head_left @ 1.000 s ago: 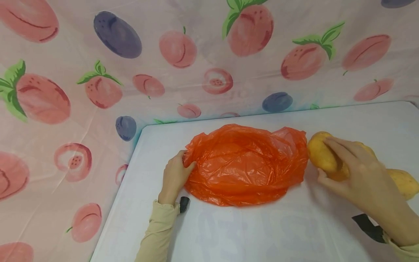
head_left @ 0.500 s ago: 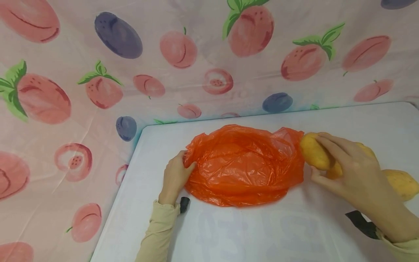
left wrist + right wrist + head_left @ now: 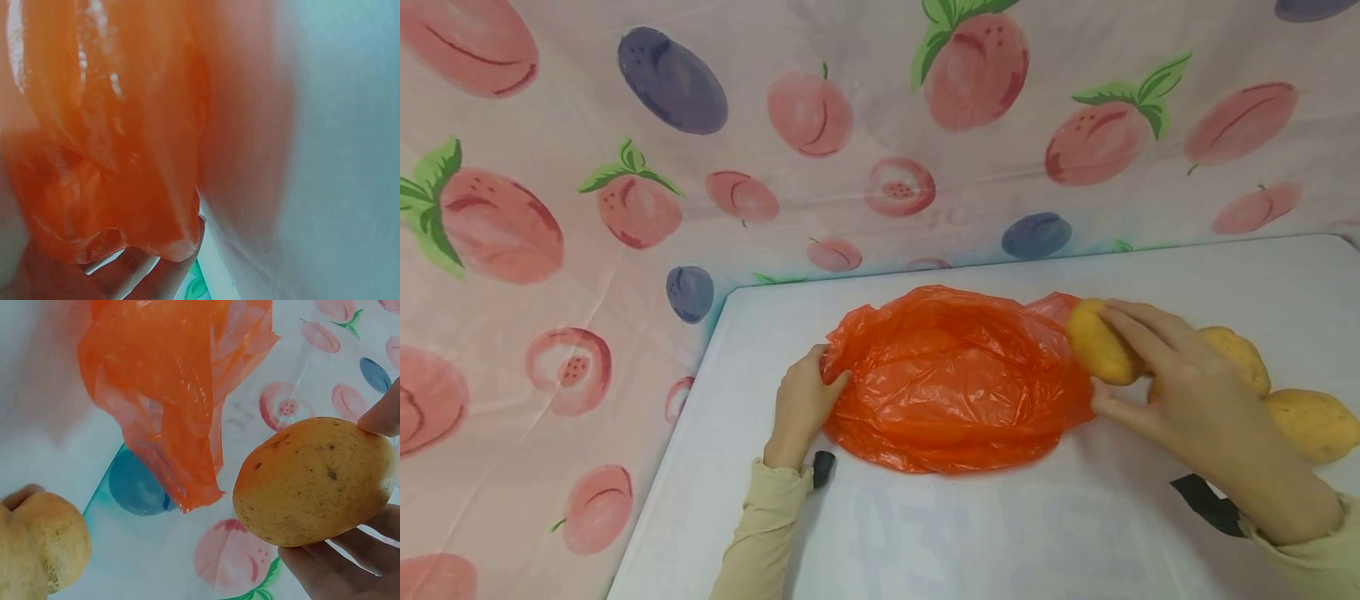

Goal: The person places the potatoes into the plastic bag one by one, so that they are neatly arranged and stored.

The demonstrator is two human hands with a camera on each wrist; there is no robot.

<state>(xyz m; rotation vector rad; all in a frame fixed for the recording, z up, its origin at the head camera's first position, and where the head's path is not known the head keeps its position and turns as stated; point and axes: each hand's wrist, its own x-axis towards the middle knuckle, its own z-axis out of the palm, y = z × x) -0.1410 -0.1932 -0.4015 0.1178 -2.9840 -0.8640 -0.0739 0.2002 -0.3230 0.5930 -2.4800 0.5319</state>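
Note:
A thin orange-red plastic bag (image 3: 940,392) lies spread on the table with its mouth facing up. At its left edge my left hand (image 3: 801,400) grips the rim, the thumb on the near side. In the left wrist view the fingers (image 3: 165,278) show behind the edge of the film. My right hand (image 3: 1202,408) holds a yellow-brown potato (image 3: 1101,342) by its sides, overlapping the bag's right edge in the head view. Small dark specks dot this potato (image 3: 312,481) in the right wrist view, with the bag's crumpled corner (image 3: 194,487) beside it.
Two more potatoes lie to the right, one (image 3: 1236,358) partly behind the right hand and another (image 3: 1311,425) nearer the front. Behind the white table (image 3: 985,533) hangs a pink sheet (image 3: 850,50) printed with fruit. Black straps (image 3: 1206,504) show at the wrists.
My right hand has carried the potato leftward, from beside the bag to over its right edge. The potatoes behind it show more fully. The left hand and bag have stayed put.

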